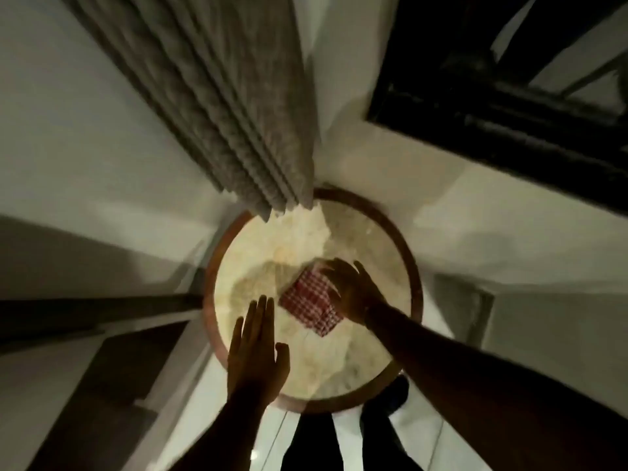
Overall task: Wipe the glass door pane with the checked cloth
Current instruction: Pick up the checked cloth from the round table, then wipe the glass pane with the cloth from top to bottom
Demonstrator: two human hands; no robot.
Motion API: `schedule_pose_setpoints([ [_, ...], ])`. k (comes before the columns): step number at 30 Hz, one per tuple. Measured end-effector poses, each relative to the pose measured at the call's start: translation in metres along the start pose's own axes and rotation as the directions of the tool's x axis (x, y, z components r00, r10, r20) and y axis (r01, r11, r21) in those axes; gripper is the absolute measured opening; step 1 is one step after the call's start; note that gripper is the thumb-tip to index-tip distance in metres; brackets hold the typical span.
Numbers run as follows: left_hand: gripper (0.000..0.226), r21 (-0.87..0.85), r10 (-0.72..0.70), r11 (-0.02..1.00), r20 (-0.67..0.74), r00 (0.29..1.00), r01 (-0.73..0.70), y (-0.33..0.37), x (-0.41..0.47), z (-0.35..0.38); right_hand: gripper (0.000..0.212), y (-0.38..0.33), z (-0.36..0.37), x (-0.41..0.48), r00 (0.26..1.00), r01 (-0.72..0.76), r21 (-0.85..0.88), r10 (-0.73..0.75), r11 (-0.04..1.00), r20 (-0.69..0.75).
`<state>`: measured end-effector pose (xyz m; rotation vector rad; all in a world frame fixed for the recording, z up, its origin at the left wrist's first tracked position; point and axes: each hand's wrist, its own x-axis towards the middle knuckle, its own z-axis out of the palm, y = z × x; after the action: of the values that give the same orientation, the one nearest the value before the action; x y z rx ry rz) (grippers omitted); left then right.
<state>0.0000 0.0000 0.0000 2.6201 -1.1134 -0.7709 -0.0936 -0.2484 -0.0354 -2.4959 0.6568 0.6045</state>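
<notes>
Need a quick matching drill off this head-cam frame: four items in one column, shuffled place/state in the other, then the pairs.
Column 1
1. checked cloth
2. left hand
3. right hand
4. curtain

Column 2
A. hangs in grey pleats, hem at the far rim of the round table
B. flat and open, fingers together, on the near-left of the tabletop
C. folded, red and white, lying on the tabletop
D. fingers spread, resting on the cloth's right edge

Pairs: 1-C, 2-B, 3-D, 4-A
</notes>
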Motion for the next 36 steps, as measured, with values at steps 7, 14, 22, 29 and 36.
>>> schedule_pose_setpoints([
  [7, 0.091, -0.020, -0.049, 0.999, 0.080, 0.996, 0.051, -0.031, 0.000, 0.053, 0.070, -0.017, 0.034, 0.099, 0.971, 0.181, -0.254, -0.133, 0.950, 0.197],
  [14, 0.089, -0.052, -0.024, 0.998, 0.077, 0.997, 0.028, -0.021, 0.012, 0.064, 0.042, -0.020, 0.047, 0.101, 0.972, 0.227, -0.406, -0.179, 0.885, 0.154],
  [22, 0.085, -0.027, 0.091, 0.996, 0.017, 0.996, -0.091, 0.024, 0.020, 0.009, 0.053, -0.002, -0.013, 0.000, 0.997, 0.019, 0.040, -0.022, 0.999, 0.079],
  [29, 0.081, 0.167, 0.506, 0.862, -0.278, 0.816, -0.478, 0.159, 0.044, -0.108, 0.028, 0.026, -0.149, -0.152, 0.923, -0.213, 0.481, 0.336, 0.851, -0.186],
  [36, 0.092, 0.390, 0.799, 0.601, -0.303, 0.519, -0.698, 0.356, 0.065, -0.241, 0.024, 0.094, -0.365, -0.303, 0.698, -0.187, 0.329, 0.361, 0.925, -0.618],
])
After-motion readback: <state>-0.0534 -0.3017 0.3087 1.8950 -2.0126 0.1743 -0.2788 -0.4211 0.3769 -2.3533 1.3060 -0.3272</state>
